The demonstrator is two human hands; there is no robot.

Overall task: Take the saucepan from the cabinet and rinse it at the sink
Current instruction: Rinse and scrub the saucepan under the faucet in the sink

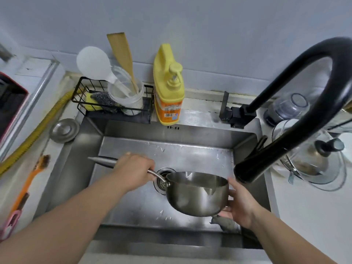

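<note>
A small steel saucepan (pixel 196 195) hangs over the steel sink (pixel 133 202), just right of the drain (pixel 162 180). My left hand (pixel 133 170) is closed around its long handle, whose tip sticks out to the left. My right hand (pixel 238 204) cups the pan's right side and underside, fingers spread against the wall. The pan is tilted slightly toward me, with a little water showing inside. The black faucet spout (pixel 249 172) ends just right of the pan's rim; no water is running from it.
A yellow soap bottle (pixel 168 88) and a wire rack (pixel 114 103) with sponge, scourer and utensil cup stand behind the sink. A glass lid (pixel 320 161) and jars lie on the right counter. Brushes (pixel 24 187) and a sink plug (pixel 63 130) lie at left. A grey rag (pixel 226 223) sits in the basin's near right corner.
</note>
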